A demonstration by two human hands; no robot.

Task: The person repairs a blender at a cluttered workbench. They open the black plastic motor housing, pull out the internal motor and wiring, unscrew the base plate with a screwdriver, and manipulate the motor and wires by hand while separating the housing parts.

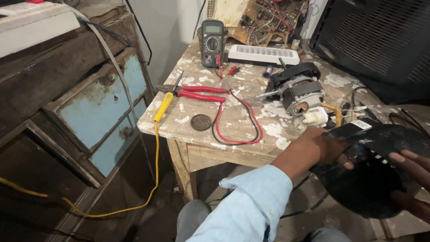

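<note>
My left hand (321, 150) grips the near left edge of a round black plastic cover (371, 168), held just off the table's front right corner. My right hand (414, 172) holds the same cover from the right, fingers laid over its rim. Just beyond the cover, a small electric motor (299, 92) with a metal shaft, black end cap and white connector lies on the paint-stained wooden table (224, 130).
On the table lie red-handled pliers (197, 93), a yellow-handled tool (163, 105), red and black probe leads (244, 121), a dark round disc (200, 122), a multimeter (212, 42) and a white LED lamp (263, 54). A worn cabinet with blue drawers (103, 103) stands left. A black grille (380, 36) is behind.
</note>
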